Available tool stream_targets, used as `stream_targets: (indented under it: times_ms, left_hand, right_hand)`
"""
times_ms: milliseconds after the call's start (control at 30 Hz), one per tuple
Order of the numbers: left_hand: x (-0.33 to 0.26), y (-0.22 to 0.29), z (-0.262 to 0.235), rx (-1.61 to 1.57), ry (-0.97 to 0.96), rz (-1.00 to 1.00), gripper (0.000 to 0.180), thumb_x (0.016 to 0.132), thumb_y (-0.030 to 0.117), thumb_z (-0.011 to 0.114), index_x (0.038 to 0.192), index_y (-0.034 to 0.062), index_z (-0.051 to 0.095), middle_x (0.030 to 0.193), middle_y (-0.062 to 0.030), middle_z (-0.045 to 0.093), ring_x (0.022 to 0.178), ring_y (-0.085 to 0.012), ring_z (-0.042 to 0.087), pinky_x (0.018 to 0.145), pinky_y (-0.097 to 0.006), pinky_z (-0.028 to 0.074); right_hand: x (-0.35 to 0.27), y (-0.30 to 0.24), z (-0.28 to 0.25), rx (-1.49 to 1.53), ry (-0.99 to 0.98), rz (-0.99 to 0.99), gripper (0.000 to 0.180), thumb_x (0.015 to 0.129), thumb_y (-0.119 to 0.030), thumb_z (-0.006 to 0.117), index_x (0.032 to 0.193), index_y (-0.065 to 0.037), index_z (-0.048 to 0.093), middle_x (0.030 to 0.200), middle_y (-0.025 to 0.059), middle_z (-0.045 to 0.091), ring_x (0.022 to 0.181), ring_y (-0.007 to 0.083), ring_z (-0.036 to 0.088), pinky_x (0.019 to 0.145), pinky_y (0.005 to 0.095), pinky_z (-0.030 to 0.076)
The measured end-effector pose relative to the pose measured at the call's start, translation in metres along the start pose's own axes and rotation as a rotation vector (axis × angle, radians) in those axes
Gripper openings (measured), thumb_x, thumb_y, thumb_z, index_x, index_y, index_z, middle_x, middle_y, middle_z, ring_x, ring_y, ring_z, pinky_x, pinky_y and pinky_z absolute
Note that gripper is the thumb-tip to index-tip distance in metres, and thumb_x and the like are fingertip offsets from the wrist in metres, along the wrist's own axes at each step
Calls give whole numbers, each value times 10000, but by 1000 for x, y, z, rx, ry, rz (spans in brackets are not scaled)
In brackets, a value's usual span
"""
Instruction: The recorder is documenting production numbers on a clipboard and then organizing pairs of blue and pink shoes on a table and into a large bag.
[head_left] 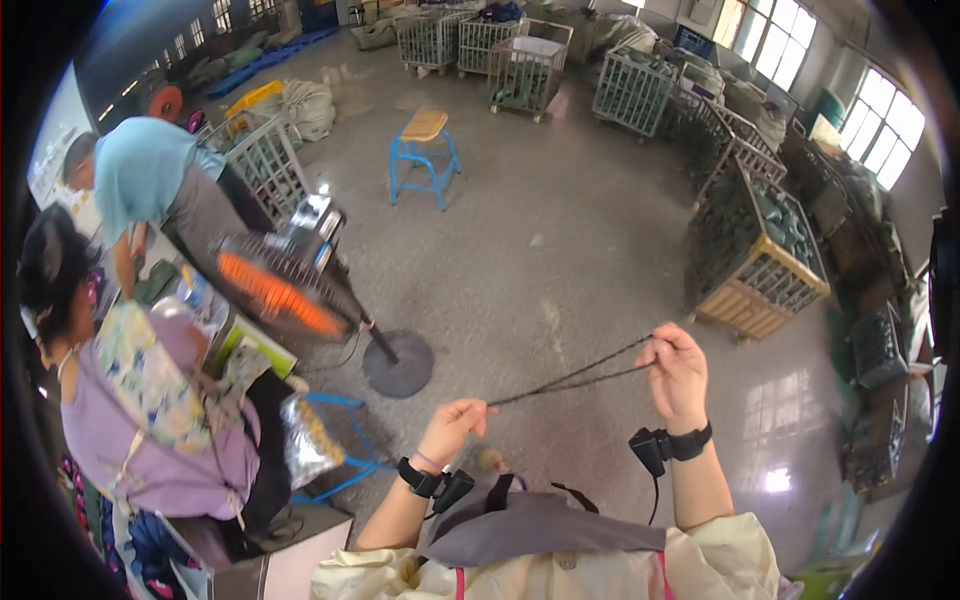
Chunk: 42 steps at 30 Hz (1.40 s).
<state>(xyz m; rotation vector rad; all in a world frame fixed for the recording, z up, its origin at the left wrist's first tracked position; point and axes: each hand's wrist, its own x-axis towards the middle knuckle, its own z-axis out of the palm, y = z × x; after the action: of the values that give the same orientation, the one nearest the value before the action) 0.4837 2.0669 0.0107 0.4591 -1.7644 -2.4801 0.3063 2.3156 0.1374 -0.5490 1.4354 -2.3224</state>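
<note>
The left hand [455, 428] and right hand [678, 370], fingertips pinched together, hold a dark, probably looped cord [545, 387] at lower centre; a pedestal fan [285, 292] stands centre-left.

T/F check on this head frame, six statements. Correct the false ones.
1. The left hand and right hand both grip a dark cord. True.
2. The cord hangs slack below the hands. False: it is stretched between them.
3. The fan is nearer the hands than the wooden-topped stool. True.
4. The stool lies on its side. False: it stands upright.
5. A black strap circles the right wrist. True.
6. The fan is right of both hands. False: it's left.
</note>
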Motion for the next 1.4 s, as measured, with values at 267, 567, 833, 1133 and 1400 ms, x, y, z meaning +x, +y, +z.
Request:
stream_targets:
  times_ms: [267,567,833,1133,1400]
  left_hand:
    - [208,61,-2,101,-276,-65,318,937,224,477,1176,14,488,881,4,553,836,-80,509,806,-234,386]
    - [391,69,-60,458,50,26,545,836,184,641,1291,42,378,1162,-27,488,1046,-133,475,872,-282,418]
    - [493,202,-89,561,309,-321,310,900,303,532,1092,67,587,796,-104,640,747,-134,605,685,-272,471]
    - [581,109,-308,468,954,-93,285,907,296,483,927,63,647,755,-96,651,686,-208,624,668,-314,488]
    - [793,278,-468,762,959,600,491,870,275,540,1256,6,399,1300,-175,401,1193,-274,413,951,-348,367]
  right_hand:
    - [184,-6,-35,6,86,-170,522,857,28,472,1353,-4,310,1262,85,412,768,171,553,441,184,437]
    - [468,57,-15,-643,-908,288,367,816,3,474,1173,-44,543,1148,91,565,811,145,611,698,266,486]
    - [643,209,92,-674,-1707,389,280,871,-207,523,1075,-20,565,936,122,632,829,221,599,724,323,463]
    - [857,281,238,-222,-1220,683,224,826,-17,593,1046,11,568,837,15,582,767,92,555,673,216,454]
    - [1008,342,337,-241,-1194,421,107,813,-3,568,917,10,590,917,52,574,810,116,564,681,241,462]
